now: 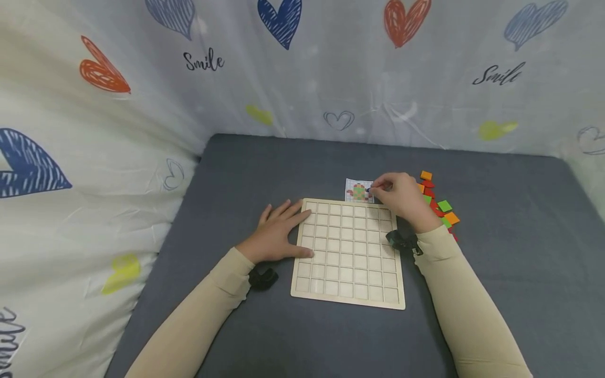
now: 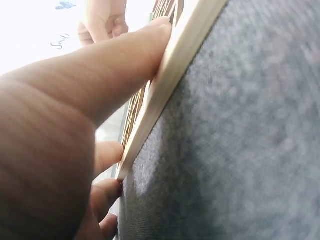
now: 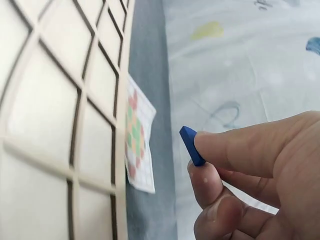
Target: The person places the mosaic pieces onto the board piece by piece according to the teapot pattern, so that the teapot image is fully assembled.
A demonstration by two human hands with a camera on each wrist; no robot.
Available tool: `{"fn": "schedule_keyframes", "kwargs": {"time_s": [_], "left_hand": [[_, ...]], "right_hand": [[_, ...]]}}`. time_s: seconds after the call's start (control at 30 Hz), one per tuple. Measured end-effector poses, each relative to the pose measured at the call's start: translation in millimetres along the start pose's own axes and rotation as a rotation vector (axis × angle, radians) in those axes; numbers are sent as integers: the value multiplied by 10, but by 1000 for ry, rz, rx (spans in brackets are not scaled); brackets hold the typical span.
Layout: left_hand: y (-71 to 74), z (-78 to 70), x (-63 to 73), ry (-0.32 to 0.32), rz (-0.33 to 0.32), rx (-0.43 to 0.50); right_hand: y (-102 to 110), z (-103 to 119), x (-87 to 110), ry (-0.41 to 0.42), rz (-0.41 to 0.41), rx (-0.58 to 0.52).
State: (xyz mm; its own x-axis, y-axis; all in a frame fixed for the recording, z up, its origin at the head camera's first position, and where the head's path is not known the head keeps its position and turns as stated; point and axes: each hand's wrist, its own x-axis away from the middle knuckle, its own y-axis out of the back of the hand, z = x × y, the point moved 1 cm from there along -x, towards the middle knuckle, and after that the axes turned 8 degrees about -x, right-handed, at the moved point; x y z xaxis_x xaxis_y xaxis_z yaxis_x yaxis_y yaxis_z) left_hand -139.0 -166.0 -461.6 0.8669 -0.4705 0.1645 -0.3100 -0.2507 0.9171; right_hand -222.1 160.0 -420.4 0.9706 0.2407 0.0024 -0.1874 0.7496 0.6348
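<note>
A pale wooden grid board [image 1: 347, 247] with square cells lies in front of the person. The left hand [image 1: 276, 233] rests on the board's left edge, fingers spread; in the left wrist view the thumb [image 2: 125, 55] lies over the rim. Between thumb and fingertips, the right hand [image 1: 399, 197] pinches a small blue tile [image 3: 192, 145] above the board's far right corner. Behind the board's far edge is a small paper card [image 1: 351, 190] printed with a coloured grid pattern. The right hand covers part of the card's right side in the head view.
Red, green and orange tiles [image 1: 445, 206] lie scattered right of the board, some hidden behind the right hand. A dark grey cloth covers the table [image 1: 520, 236]. A white curtain [image 1: 340, 79] with hearts and writing hangs behind and at the left.
</note>
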Motion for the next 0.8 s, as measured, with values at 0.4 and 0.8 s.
{"fn": "schedule_keyframes", "kwargs": {"time_s": [0.4,0.8], "left_hand": [[-57,-50,23,14,5,-32],[-51,-37,5,24,-10,-46]], "right_hand": [[-316,63,41,-8,117,10],[-433,69,30,68,208,23]]}}
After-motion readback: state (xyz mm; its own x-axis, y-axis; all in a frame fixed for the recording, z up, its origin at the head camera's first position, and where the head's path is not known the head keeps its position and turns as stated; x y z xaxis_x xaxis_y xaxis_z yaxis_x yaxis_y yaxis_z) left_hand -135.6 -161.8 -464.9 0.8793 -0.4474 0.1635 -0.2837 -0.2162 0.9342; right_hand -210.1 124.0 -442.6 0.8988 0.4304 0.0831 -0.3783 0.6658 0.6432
